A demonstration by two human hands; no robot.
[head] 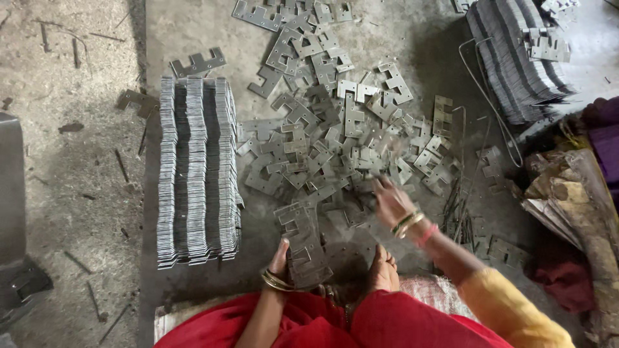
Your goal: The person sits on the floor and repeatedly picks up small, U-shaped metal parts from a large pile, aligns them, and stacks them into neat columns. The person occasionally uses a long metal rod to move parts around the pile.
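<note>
Left hand: left hand clasps a short stack of stamped metal plates resting on the floor by the knees
Right hand: right hand, blurred, fingers spread over the loose plate heap; grip cannot be told
Beside: long neat stacked rows at left
Far right: second stacked bundle

Bare floor left of the stacked row is open; loose plates crowd the centre, wires block the right.
</note>
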